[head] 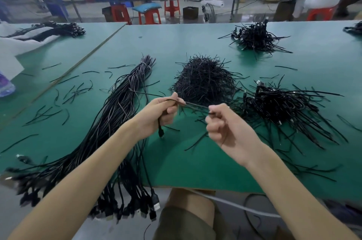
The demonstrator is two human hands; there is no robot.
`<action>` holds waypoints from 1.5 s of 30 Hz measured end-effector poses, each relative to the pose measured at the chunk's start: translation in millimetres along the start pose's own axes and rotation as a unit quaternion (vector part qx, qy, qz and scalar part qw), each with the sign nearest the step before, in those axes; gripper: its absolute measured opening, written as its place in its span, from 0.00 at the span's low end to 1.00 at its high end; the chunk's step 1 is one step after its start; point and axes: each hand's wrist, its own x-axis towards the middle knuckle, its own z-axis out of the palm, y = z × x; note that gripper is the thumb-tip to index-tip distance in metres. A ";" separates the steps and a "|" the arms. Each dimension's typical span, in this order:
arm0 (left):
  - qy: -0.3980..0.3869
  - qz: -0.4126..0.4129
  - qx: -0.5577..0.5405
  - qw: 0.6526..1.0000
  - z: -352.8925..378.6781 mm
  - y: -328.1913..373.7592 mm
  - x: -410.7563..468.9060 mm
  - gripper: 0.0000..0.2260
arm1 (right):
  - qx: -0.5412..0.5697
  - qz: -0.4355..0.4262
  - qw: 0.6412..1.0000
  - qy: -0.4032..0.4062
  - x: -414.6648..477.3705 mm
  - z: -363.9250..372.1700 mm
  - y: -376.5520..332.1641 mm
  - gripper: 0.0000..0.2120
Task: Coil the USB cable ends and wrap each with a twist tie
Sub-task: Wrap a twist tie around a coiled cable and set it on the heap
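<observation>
Over the green table [195,161], my left hand [162,112] grips a black USB cable [194,105]; its small plug hangs down below the fist. My right hand [225,124] pinches the same cable a short way to the right, so the cable runs taut between both hands. A long bundle of loose USB cables [109,122] lies to the left, its plugs hanging over the front edge. A mound of black twist ties [203,81] sits just beyond my hands. To the right lies a pile of tied cables [284,106].
Another heap of cables [254,37] sits at the far right. Stray twist ties [74,90] lie scattered on the left. White plastic with cables [39,34] and a bottle [5,87] are at far left. Stools, benches and a seated person stand behind.
</observation>
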 end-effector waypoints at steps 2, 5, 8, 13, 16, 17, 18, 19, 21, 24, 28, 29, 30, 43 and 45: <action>0.014 0.019 0.011 1.000 -3.9 -1.9 0.5 0.13 | -0.035 0.019 0.999 -0.031 -12.2 3.1 5.8 0.18; 0.003 0.024 0.083 0.996 -2.0 -2.0 -2.0 0.16 | -0.022 0.041 0.997 -0.062 -25.1 0.2 9.9 0.17; 0.004 0.018 0.129 0.992 5.3 3.9 -2.8 0.19 | 0.041 0.089 0.985 -0.140 -35.7 -10.7 9.3 0.15; -0.028 0.012 0.155 0.987 29.1 1.3 0.1 0.15 | 0.030 0.118 0.973 -0.196 -47.2 -22.3 5.0 0.15; -0.029 -0.012 0.125 0.992 39.4 0.9 4.2 0.16 | -0.085 0.024 0.996 0.002 -35.6 -22.8 2.5 0.16; -0.026 -0.020 0.125 0.992 42.0 0.4 6.4 0.17 | -0.097 -0.011 0.993 0.066 -29.2 -23.9 1.3 0.15; -0.024 -0.026 0.128 0.991 44.7 -0.7 9.3 0.18 | -0.105 -0.048 0.987 0.113 -22.6 -25.1 -0.2 0.14; -0.020 -0.030 0.132 0.991 47.5 -2.1 12.5 0.19 | -0.112 -0.082 0.980 0.142 -16.0 -25.2 -2.4 0.14; 0.004 -0.045 0.136 0.990 52.7 -3.2 20.1 0.19 | -0.124 -0.134 0.969 0.167 -2.8 -24.1 -8.7 0.17; 0.050 -0.067 0.111 0.990 49.8 -1.1 35.2 0.17 | -0.109 -0.175 0.954 0.218 17.9 -25.9 -20.9 0.24; 0.064 -0.079 0.048 0.994 36.6 -6.9 47.1 0.16 | -0.340 -0.315 0.832 0.305 38.6 -26.8 -21.1 0.20; 0.055 -0.074 0.043 0.995 35.3 -11.1 47.3 0.16 | -0.467 -0.357 0.743 0.319 43.0 -26.9 -16.4 0.19; 0.041 -0.064 0.042 0.996 34.4 -16.0 46.0 0.15 | -0.577 -0.383 0.649 0.315 48.1 -26.7 -9.6 0.21; -0.017 -0.003 0.003 1.000 18.3 -28.9 32.2 0.19 | -0.772 -0.343 0.492 0.210 74.7 -40.7 54.0 0.22; -0.013 -0.002 0.013 1.000 18.1 -29.6 31.6 0.20 | -0.770 -0.345 0.492 0.216 73.2 -39.7 52.5 0.17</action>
